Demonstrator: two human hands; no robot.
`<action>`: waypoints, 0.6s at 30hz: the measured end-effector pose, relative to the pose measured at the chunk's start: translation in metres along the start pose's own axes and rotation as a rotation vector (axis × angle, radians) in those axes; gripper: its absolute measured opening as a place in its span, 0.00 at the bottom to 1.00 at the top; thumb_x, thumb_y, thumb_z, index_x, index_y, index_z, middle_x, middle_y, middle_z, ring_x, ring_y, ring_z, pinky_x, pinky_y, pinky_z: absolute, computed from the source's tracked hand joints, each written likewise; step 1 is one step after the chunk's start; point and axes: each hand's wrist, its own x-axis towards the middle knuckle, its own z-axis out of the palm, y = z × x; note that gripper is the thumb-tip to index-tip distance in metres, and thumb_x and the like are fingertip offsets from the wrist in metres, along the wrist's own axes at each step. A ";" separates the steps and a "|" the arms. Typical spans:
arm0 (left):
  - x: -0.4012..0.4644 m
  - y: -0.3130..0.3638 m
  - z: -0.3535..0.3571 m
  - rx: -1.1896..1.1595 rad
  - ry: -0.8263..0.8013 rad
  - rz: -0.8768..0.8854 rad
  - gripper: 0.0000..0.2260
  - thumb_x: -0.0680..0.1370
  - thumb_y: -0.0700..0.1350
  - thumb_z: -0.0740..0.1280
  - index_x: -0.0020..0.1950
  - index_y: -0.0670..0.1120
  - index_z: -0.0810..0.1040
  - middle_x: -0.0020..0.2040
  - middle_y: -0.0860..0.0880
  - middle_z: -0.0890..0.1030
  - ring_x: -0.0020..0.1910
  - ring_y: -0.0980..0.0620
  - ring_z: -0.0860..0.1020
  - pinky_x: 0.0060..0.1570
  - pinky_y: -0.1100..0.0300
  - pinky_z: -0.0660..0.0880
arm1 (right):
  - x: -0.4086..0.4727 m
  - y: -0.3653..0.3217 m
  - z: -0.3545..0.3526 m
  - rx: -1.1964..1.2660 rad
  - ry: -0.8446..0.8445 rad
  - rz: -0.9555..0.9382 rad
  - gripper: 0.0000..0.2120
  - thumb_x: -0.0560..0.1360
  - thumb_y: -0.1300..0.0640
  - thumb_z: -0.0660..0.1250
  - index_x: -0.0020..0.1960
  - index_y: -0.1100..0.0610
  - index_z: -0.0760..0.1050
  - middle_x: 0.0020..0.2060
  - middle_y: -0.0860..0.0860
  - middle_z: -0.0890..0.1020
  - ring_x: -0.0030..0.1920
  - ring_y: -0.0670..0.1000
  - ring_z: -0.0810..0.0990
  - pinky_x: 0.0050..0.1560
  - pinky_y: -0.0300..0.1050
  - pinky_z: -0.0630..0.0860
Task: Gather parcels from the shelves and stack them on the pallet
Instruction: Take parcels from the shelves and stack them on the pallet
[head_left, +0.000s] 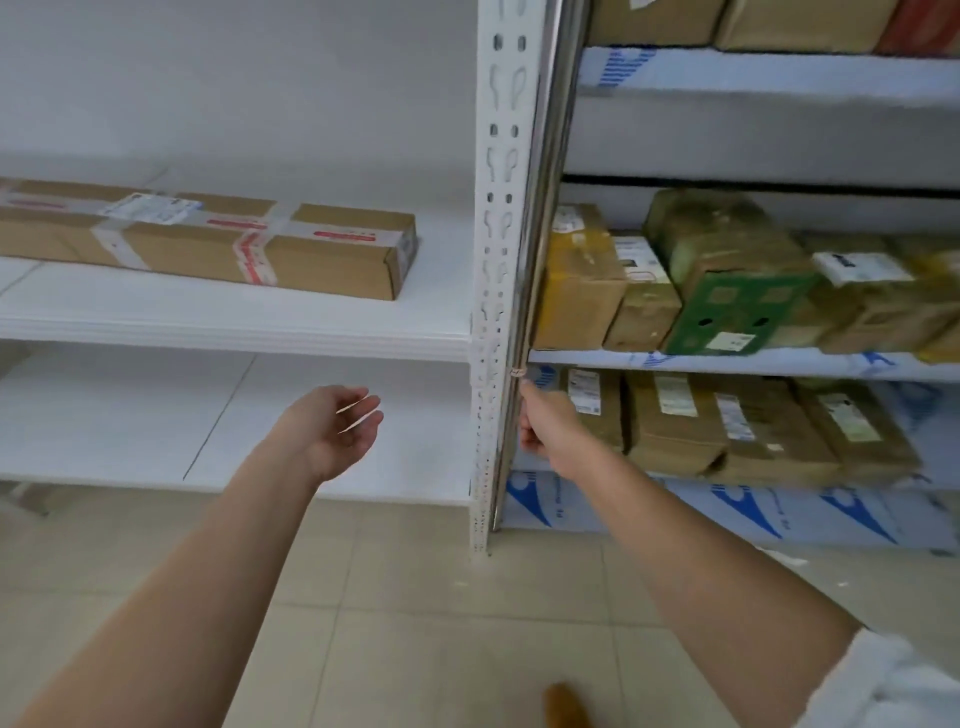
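The left hand (340, 428) reaches forward with palm turned up and fingers loosely spread, released and holding nothing, in front of the lower white shelf (156, 415) of the left rack. The right hand (545, 423) is stretched toward the metal upright (535, 234) between the 2 racks; its fingers are hidden behind the hand and the post, so I cannot tell whether they are clenched, grasping or released.

On the upper white shelf (234, 322) to the left lies a long flat cardboard parcel (218, 239), taped across with red-printed tape and carrying a white label, well apart from both hands. In the right rack, the middle shelf (727, 361) holds a yellow-taped parcel (576, 280), a small brown parcel (641, 296) just beside it, and a green printed box (727, 291) tilted against the parcels to its right. The shelf below carries a row of flat brown parcels (727, 421) with white labels, the nearest just right of the right hand.

The floor (415, 597) is beige tile. No pallet is in view.
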 end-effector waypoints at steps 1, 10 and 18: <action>-0.002 -0.002 0.018 0.027 -0.030 0.005 0.06 0.81 0.39 0.61 0.47 0.42 0.77 0.46 0.46 0.81 0.42 0.49 0.79 0.39 0.60 0.75 | 0.004 0.002 -0.020 0.018 0.038 0.010 0.20 0.83 0.49 0.56 0.35 0.55 0.68 0.27 0.51 0.69 0.27 0.49 0.68 0.35 0.44 0.70; -0.005 -0.048 0.191 0.422 -0.285 0.025 0.08 0.81 0.41 0.62 0.46 0.43 0.79 0.39 0.49 0.83 0.41 0.50 0.80 0.43 0.59 0.75 | 0.043 0.029 -0.176 0.170 0.195 0.108 0.19 0.83 0.49 0.57 0.35 0.54 0.68 0.29 0.50 0.71 0.29 0.49 0.69 0.37 0.44 0.71; 0.055 -0.172 0.358 0.613 -0.297 -0.103 0.06 0.82 0.41 0.61 0.51 0.43 0.77 0.45 0.46 0.82 0.42 0.49 0.80 0.39 0.59 0.76 | 0.125 0.089 -0.354 0.161 0.236 0.287 0.09 0.81 0.56 0.62 0.44 0.57 0.76 0.34 0.52 0.79 0.30 0.46 0.75 0.28 0.36 0.69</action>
